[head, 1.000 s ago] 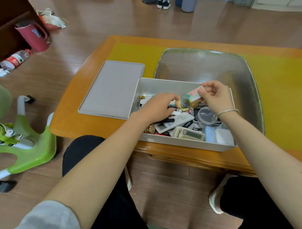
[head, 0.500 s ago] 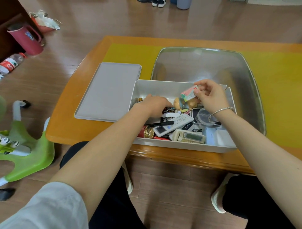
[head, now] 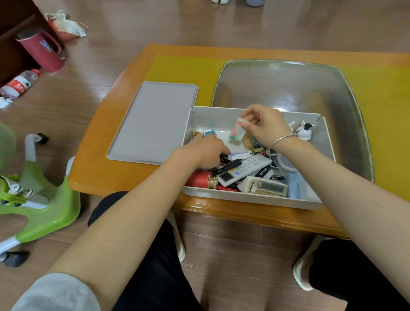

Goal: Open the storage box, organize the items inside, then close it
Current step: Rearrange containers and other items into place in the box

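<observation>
While the storage box sits open mid-frame, the right hand pinches a small packet. The left hand reaches among items; its grip cannot be told.

place: home living room
floor: wood-look planks
bench: low orange wooden coffee-table type, yellow mat on top
kids' gear: green plastic child's seat or toy on floor at left
clutter: red jug, water bottle lying on floor, sneakers at far edge
</observation>
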